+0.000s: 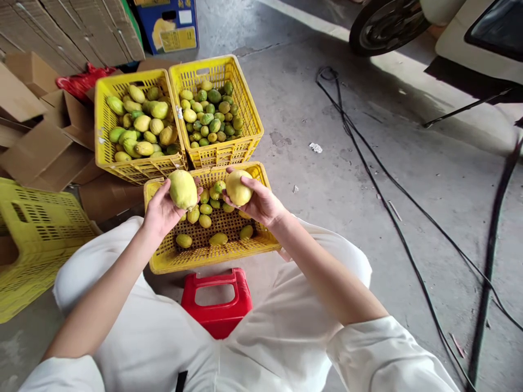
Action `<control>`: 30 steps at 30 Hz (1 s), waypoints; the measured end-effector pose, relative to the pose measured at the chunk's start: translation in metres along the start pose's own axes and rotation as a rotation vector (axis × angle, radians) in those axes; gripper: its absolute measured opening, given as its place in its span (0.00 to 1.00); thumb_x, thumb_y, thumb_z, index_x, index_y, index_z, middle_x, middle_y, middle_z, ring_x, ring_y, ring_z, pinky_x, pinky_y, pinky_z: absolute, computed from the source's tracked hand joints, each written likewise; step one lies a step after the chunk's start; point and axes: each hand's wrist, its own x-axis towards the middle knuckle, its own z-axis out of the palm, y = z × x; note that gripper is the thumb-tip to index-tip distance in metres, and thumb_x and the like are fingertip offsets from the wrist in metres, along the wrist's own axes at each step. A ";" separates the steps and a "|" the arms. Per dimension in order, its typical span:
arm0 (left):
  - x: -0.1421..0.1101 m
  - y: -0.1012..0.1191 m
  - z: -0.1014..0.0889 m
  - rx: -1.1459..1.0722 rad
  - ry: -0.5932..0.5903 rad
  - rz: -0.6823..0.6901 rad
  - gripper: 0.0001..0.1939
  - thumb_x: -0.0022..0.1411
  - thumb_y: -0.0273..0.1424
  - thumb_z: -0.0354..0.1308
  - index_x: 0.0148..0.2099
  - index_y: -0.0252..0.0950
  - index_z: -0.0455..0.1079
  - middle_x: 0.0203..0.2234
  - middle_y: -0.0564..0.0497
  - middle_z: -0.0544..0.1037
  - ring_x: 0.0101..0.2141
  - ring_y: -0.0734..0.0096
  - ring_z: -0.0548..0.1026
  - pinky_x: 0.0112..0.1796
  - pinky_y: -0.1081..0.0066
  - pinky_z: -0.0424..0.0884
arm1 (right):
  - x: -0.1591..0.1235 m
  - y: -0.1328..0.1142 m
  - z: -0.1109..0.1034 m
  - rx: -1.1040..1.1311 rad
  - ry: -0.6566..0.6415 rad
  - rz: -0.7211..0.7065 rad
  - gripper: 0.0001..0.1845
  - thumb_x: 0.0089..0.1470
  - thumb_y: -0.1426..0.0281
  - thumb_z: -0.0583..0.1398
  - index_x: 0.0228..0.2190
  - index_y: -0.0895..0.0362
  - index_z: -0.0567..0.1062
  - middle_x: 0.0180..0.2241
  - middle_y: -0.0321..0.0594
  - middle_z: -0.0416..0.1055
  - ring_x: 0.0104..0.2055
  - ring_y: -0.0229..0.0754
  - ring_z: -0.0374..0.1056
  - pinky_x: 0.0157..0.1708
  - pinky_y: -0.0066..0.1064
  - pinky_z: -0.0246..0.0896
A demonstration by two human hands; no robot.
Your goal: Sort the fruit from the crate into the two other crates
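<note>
My left hand [161, 209] holds a large yellow-green lemon [183, 189] with its fingers around the side and underside. A rounder yellow lemon [238, 188] is gripped in my right hand [263, 202], the thumb lying over it. Both lemons are held up over the near yellow crate [212, 253], apart from each other. Inside that crate lie several smaller green-yellow fruits [205, 221], a few of them along its near side. Behind it, the far left crate [139, 173] holds large yellow and green fruits. Smaller, greener ones lie in the far right crate [223, 157].
A red plastic stool [218, 316] stands between my knees. Another yellow crate [36, 228] and cardboard boxes [53, 141] are at the left, with a blue carton [169, 27] behind. Black cables [379, 190] cross the concrete floor at right, near a parked vehicle's wheel [388, 27].
</note>
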 end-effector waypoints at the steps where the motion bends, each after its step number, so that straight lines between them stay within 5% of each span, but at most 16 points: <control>1: 0.001 -0.001 -0.001 0.006 -0.004 0.003 0.15 0.63 0.39 0.64 0.49 0.36 0.72 0.42 0.41 0.83 0.46 0.49 0.83 0.43 0.55 0.83 | 0.001 0.002 -0.001 -0.011 0.004 0.017 0.21 0.48 0.68 0.71 0.45 0.52 0.77 0.36 0.35 0.79 0.40 0.44 0.80 0.39 0.32 0.80; 5: 0.003 -0.004 -0.004 0.010 -0.010 0.013 0.19 0.57 0.40 0.69 0.45 0.35 0.72 0.40 0.41 0.82 0.42 0.52 0.84 0.41 0.57 0.83 | 0.001 0.001 -0.002 0.013 0.010 0.047 0.15 0.52 0.66 0.66 0.42 0.54 0.74 0.38 0.41 0.81 0.46 0.50 0.80 0.45 0.40 0.81; 9: 0.002 -0.001 -0.004 -0.019 0.030 -0.003 0.17 0.63 0.43 0.61 0.46 0.36 0.73 0.39 0.42 0.82 0.44 0.50 0.83 0.42 0.56 0.83 | -0.002 -0.009 0.003 0.093 -0.051 0.037 0.17 0.55 0.66 0.57 0.46 0.57 0.73 0.43 0.48 0.81 0.55 0.58 0.76 0.50 0.54 0.79; 13: 0.001 0.002 -0.004 -0.032 0.084 -0.021 0.17 0.69 0.44 0.49 0.45 0.39 0.74 0.38 0.44 0.83 0.48 0.51 0.82 0.45 0.56 0.82 | -0.002 -0.013 0.005 0.105 -0.041 -0.018 0.15 0.59 0.65 0.58 0.48 0.55 0.72 0.43 0.44 0.82 0.51 0.51 0.79 0.45 0.43 0.82; 17: 0.000 0.000 -0.003 0.000 0.046 -0.057 0.16 0.67 0.41 0.52 0.49 0.36 0.73 0.42 0.41 0.83 0.50 0.47 0.82 0.46 0.52 0.82 | 0.000 -0.006 0.001 0.041 -0.018 -0.015 0.13 0.59 0.63 0.65 0.45 0.51 0.72 0.38 0.38 0.81 0.39 0.44 0.81 0.36 0.33 0.82; 23: 0.001 -0.005 0.000 0.063 -0.018 -0.053 0.13 0.65 0.35 0.59 0.49 0.35 0.73 0.42 0.40 0.83 0.48 0.49 0.83 0.44 0.56 0.83 | 0.002 0.005 -0.004 -0.097 0.025 0.059 0.18 0.52 0.70 0.68 0.43 0.51 0.69 0.41 0.37 0.79 0.39 0.47 0.81 0.39 0.42 0.82; 27: 0.003 -0.006 -0.003 0.097 -0.047 -0.042 0.18 0.57 0.39 0.67 0.46 0.34 0.73 0.38 0.40 0.83 0.43 0.49 0.84 0.40 0.58 0.84 | 0.004 0.003 -0.006 0.024 -0.005 0.067 0.13 0.53 0.72 0.61 0.42 0.53 0.70 0.42 0.41 0.80 0.46 0.50 0.80 0.45 0.46 0.81; 30: 0.003 -0.005 -0.005 0.054 -0.040 -0.047 0.18 0.59 0.41 0.64 0.46 0.33 0.73 0.39 0.39 0.82 0.45 0.46 0.83 0.41 0.55 0.83 | 0.004 0.000 -0.005 0.101 -0.067 0.022 0.12 0.52 0.74 0.58 0.40 0.53 0.71 0.42 0.41 0.81 0.49 0.50 0.79 0.50 0.48 0.79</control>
